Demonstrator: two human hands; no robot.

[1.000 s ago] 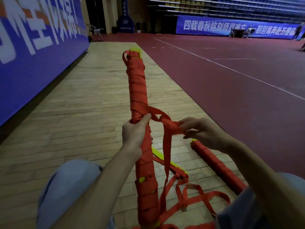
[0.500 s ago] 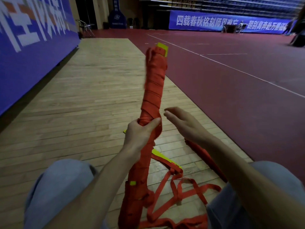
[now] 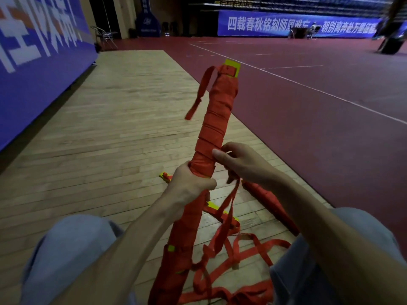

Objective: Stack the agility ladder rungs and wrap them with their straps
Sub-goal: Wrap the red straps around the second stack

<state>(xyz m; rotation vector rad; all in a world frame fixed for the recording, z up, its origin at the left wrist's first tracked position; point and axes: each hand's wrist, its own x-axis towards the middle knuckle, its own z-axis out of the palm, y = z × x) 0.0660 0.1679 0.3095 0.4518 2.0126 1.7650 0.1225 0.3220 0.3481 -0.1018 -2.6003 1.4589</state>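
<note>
A long stack of yellow ladder rungs wound in orange strap, the bundle (image 3: 217, 119), rises tilted to the right between my knees. My left hand (image 3: 190, 186) grips it round the middle. My right hand (image 3: 240, 161) is beside the bundle just above the left hand, fingers curled on the orange strap (image 3: 231, 205) that hangs down from it to loose loops on the floor. A short strap tail (image 3: 199, 95) dangles from the bundle's top, where a yellow rung end (image 3: 233, 64) sticks out.
A second wrapped orange bundle (image 3: 266, 199) lies on the wooden floor under my right forearm. A loose yellow rung (image 3: 214, 205) lies behind the held bundle. A blue banner wall (image 3: 33, 69) runs along the left; red court (image 3: 308, 106) on the right.
The bundle's top has swung from left to right. My right hand let go of the strap, opened, then came back to the bundle and took the strap again.
</note>
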